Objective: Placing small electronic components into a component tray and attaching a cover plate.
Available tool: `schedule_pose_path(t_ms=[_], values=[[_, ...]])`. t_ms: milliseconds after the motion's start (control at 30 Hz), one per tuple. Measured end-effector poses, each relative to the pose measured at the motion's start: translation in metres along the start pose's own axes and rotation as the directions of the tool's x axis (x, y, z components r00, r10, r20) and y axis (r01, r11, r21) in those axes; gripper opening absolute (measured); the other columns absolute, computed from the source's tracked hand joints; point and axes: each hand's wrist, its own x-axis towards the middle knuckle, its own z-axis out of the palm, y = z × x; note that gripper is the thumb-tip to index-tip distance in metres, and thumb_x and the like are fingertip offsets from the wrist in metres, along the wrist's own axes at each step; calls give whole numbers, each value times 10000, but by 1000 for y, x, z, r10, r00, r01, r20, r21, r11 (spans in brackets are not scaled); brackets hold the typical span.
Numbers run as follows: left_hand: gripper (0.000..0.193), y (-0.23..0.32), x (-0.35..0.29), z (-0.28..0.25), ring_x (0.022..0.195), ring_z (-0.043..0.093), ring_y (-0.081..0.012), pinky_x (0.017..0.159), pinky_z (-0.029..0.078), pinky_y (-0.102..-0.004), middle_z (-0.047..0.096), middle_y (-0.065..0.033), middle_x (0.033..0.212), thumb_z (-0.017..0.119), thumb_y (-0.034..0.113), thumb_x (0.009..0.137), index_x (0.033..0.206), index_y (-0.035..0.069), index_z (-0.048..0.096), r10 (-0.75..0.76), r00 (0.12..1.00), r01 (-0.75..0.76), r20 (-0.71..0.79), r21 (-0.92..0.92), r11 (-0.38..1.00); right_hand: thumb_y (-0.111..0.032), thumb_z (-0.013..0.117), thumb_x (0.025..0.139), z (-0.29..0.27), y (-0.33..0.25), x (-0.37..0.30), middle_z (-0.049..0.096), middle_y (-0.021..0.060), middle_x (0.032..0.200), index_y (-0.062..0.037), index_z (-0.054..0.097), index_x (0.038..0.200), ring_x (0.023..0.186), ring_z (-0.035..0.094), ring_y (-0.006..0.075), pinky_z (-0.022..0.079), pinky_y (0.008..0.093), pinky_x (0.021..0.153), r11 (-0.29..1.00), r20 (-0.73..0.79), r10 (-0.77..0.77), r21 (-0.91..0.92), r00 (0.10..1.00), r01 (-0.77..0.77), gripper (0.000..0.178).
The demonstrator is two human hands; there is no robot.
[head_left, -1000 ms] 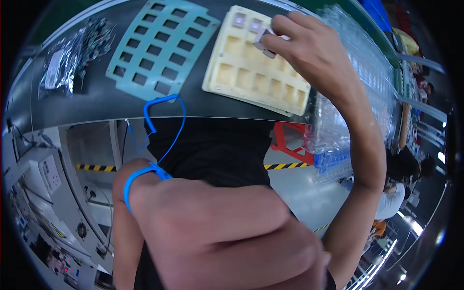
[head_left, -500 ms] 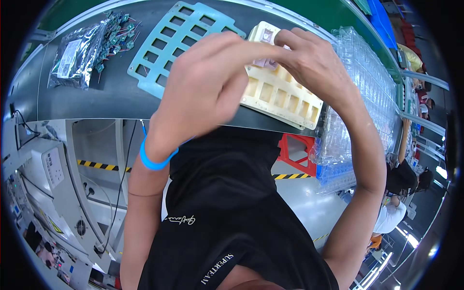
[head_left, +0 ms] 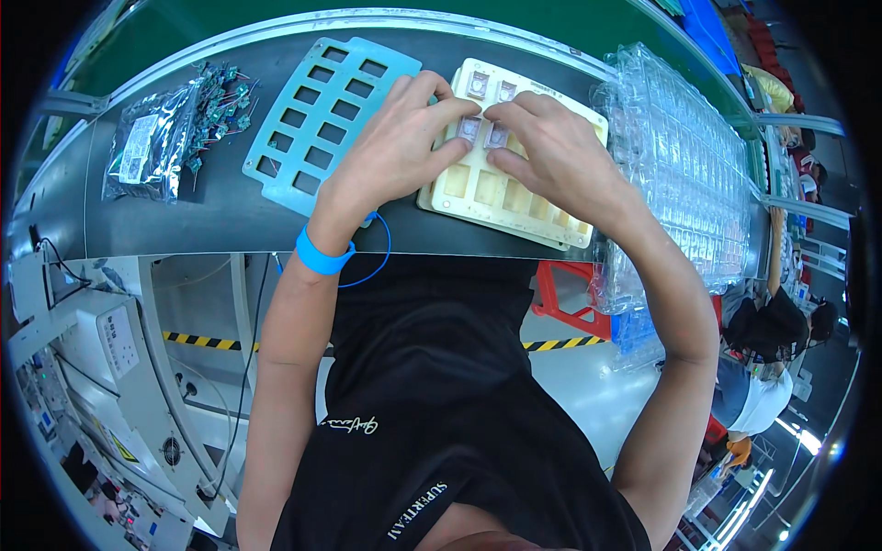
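A cream tray (head_left: pixel 450 204) with rectangular pockets lies in front of me on the dark work surface. Small clear, pinkish plastic pieces (head_left: pixel 477 85) sit in pockets of its upper left part. My left hand (head_left: pixel 395 142) has thumb and index finger at the upper and lower edges of one such piece. Beside it, my right hand (head_left: pixel 556 156) holds the neighbouring piece (head_left: pixel 497 136) the same way, low over the tray. Its other fingers are curled and cover part of the tray. Pockets nearer me show bare cream bottoms.
Left of the tray lies a light-blue frame (head_left: pixel 303 147) with square openings. Farther left are a silvery bag (head_left: pixel 142 151) and a heap of small green circuit boards with wires (head_left: pixel 225 106). Clear plastic trays (head_left: pixel 680 165) are stacked at right. A blue wrist strap (head_left: pixel 322 253) trails a cord.
My left hand has moved away from me and left of the tray's middle, uncovering pockets and pieces. The right hand has come down lower, and both hands now sit side by side.
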Motion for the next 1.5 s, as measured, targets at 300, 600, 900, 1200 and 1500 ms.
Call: schedule_pose_path(t_ms=[300,600,900,1200,1500], values=[[392,-1,1,3,1075,524,-306,946,468,-421,584,-107,1205,714,135,876,1257,52,676,108,994,-110,23,118,987,-208,745,858,-15,-8,-23,652,154,1037,-36,644,1219,1030,650,351,541,451,894,999,-102,15,32,995,-12,413],[304,13,19,19,975,540,-315,878,440,-439,604,-113,1039,771,209,806,1075,76,728,267,962,-249,-61,214,945,-181,755,871,-79,26,-144,689,128,1051,-97,716,1169,793,638,254,527,346,662,869,-361,488,113,795,-482,312],[315,25,16,14,1088,473,-336,984,388,-437,549,-131,1184,733,175,825,1125,87,691,36,997,-48,72,176,983,-110,681,887,-97,134,-331,713,162,967,-40,736,1036,858,688,339,542,403,785,593,-471,702,-28,534,-805,173],[458,13,3,12,1111,468,-308,1005,393,-422,561,-119,1166,725,98,768,1225,87,690,-4,999,9,-39,131,991,-72,694,854,-80,165,-325,663,136,925,-69,751,985,937,657,324,510,397,833,673,-161,714,-114,682,-731,143],[246,7,1,25,929,542,-266,838,435,-374,624,-93,964,707,39,800,1039,75,756,92,962,-78,-256,66,995,-4,665,871,-116,139,-263,682,127,922,-35,730,966,833,699,304,542,374,733,736,-308,650,26,695,-676,120]])
